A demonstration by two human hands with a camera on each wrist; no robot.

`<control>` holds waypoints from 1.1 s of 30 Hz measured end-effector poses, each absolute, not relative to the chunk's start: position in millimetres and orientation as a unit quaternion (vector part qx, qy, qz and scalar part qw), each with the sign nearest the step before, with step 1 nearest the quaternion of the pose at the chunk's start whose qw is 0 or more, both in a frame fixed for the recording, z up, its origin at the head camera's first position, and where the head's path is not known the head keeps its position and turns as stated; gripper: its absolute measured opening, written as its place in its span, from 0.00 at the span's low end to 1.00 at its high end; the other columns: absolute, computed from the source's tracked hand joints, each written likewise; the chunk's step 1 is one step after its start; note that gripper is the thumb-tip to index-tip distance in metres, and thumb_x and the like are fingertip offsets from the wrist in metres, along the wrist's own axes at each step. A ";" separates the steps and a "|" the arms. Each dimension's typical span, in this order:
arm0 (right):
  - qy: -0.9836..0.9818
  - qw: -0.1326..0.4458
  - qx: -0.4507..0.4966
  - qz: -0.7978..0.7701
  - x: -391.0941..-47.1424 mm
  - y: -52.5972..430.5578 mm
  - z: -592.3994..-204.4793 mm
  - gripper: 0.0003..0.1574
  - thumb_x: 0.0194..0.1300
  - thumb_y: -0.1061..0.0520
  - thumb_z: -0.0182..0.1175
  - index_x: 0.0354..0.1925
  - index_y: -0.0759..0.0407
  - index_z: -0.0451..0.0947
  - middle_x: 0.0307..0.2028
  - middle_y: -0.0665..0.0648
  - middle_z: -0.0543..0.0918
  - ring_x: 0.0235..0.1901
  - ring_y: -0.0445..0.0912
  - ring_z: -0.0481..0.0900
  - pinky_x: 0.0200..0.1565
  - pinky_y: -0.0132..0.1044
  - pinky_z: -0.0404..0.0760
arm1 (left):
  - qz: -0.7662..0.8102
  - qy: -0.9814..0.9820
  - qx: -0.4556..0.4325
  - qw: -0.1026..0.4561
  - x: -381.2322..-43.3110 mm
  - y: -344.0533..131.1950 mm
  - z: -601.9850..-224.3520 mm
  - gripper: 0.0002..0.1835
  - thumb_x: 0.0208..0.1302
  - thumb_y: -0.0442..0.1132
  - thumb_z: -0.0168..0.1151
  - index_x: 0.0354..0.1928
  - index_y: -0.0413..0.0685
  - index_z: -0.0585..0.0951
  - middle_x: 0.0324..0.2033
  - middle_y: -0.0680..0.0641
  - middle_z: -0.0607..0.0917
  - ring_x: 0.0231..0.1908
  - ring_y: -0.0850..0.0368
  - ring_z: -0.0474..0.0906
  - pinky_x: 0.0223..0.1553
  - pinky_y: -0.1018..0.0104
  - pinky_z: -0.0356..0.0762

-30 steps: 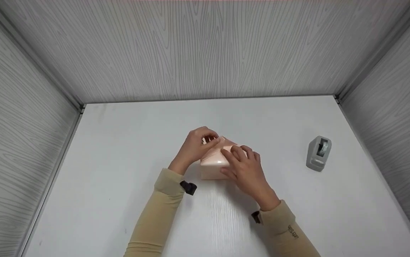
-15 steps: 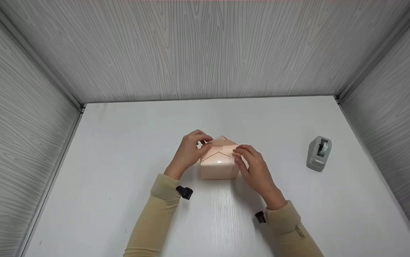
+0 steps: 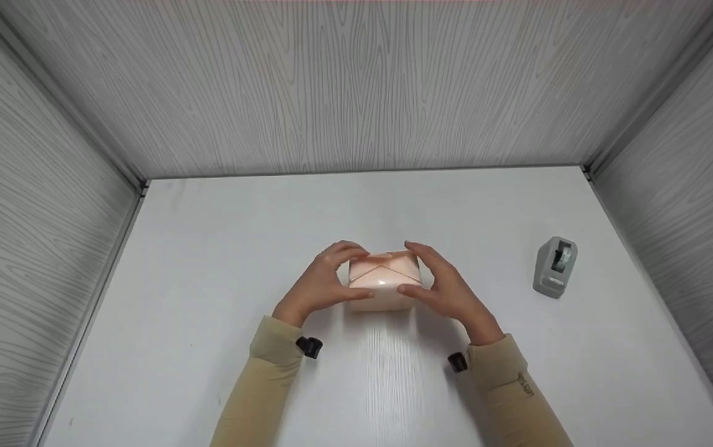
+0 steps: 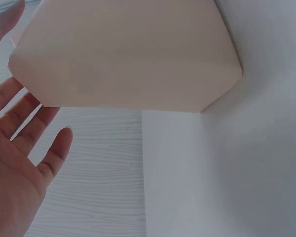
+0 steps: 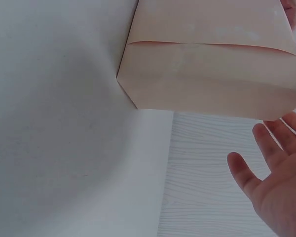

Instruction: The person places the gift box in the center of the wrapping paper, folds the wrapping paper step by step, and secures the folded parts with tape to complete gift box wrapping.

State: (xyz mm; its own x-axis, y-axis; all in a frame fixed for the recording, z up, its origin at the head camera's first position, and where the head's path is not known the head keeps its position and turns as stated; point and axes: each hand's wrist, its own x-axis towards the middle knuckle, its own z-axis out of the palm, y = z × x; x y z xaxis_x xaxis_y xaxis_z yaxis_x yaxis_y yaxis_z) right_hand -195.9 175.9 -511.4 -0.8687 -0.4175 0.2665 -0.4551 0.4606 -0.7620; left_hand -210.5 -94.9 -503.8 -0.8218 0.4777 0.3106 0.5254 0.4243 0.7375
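A small box wrapped in pale pink paper (image 3: 386, 303) stands on the white table, with slanting fold lines meeting in a point on its top. At its left end my left hand (image 3: 319, 282) holds it, thumb across the near face and fingers over the far edge. My right hand (image 3: 455, 297) spans the right end the same way. The left wrist view shows a plain end of the box (image 4: 128, 64), with several left fingers reaching along its far side. In the right wrist view, the other end (image 5: 207, 74) has a horizontal paper fold with a narrow gap.
A grey tape dispenser (image 3: 555, 267) with a roll of tape stands on the right side of the white table (image 3: 207, 248). Grey wood-grain panels (image 3: 356, 87) enclose the table at the back and both sides.
Both hands have shifted from the top of the box to its two ends, thumbs now on the near face. The raised pointed flap at the back of the top now lies lower.
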 end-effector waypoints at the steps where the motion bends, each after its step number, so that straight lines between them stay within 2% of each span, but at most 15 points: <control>1: -0.853 0.018 0.260 0.452 -196.4 175.9 -512.0 0.48 0.59 0.46 0.71 0.71 0.58 0.63 0.68 0.56 0.68 0.68 0.50 0.63 0.66 0.50 0.62 | -0.442 -0.844 -0.304 0.029 -209.5 -95.7 -504.9 0.33 0.48 0.53 0.78 0.56 0.48 0.81 0.53 0.56 0.77 0.57 0.60 0.71 0.59 0.61 0.69; 5: -0.846 0.031 0.279 0.452 -197.9 174.9 -514.4 0.45 0.58 0.47 0.72 0.68 0.60 0.68 0.66 0.55 0.71 0.66 0.47 0.66 0.65 0.46 0.64 | -0.414 -0.847 -0.328 0.059 -207.1 -97.6 -509.0 0.32 0.52 0.49 0.77 0.57 0.45 0.80 0.55 0.51 0.78 0.58 0.57 0.72 0.60 0.60 0.69; 10: -0.850 0.073 0.299 0.427 -198.7 174.2 -517.2 0.38 0.59 0.48 0.71 0.63 0.62 0.74 0.64 0.56 0.73 0.66 0.48 0.67 0.63 0.44 0.67 | -0.384 -0.846 -0.352 0.115 -205.8 -97.4 -511.5 0.26 0.54 0.47 0.76 0.52 0.42 0.83 0.54 0.46 0.81 0.57 0.54 0.74 0.58 0.56 0.71; 16: -0.862 0.134 0.322 0.367 -197.6 173.9 -518.9 0.35 0.58 0.48 0.71 0.60 0.63 0.78 0.62 0.57 0.75 0.65 0.50 0.68 0.63 0.42 0.68 | -0.332 -0.859 -0.356 0.155 -199.8 -96.3 -513.8 0.25 0.57 0.49 0.73 0.53 0.43 0.83 0.56 0.47 0.80 0.58 0.53 0.74 0.54 0.53 0.71; 24: -0.868 0.198 0.347 0.295 -193.0 172.0 -521.0 0.33 0.59 0.48 0.70 0.58 0.62 0.79 0.61 0.57 0.77 0.64 0.51 0.70 0.63 0.44 0.69 | -0.238 -0.892 -0.345 0.167 -188.2 -92.7 -515.0 0.25 0.65 0.52 0.65 0.62 0.52 0.79 0.60 0.47 0.76 0.63 0.53 0.69 0.57 0.52 0.69; 29: -0.877 0.217 0.345 0.254 -188.6 170.2 -522.3 0.31 0.62 0.47 0.68 0.59 0.62 0.79 0.61 0.56 0.77 0.63 0.49 0.71 0.63 0.45 0.67 | -0.198 -0.903 -0.344 0.162 -183.2 -90.6 -514.0 0.21 0.69 0.51 0.60 0.62 0.57 0.79 0.61 0.46 0.75 0.65 0.51 0.66 0.57 0.50 0.69; 33: -0.876 0.237 0.347 0.237 -186.7 169.2 -523.3 0.30 0.61 0.47 0.68 0.58 0.61 0.80 0.60 0.56 0.78 0.62 0.49 0.73 0.59 0.49 0.70 | -0.188 -0.904 -0.344 0.171 -180.5 -88.9 -514.9 0.20 0.70 0.51 0.58 0.61 0.57 0.79 0.62 0.47 0.74 0.66 0.51 0.66 0.56 0.50 0.69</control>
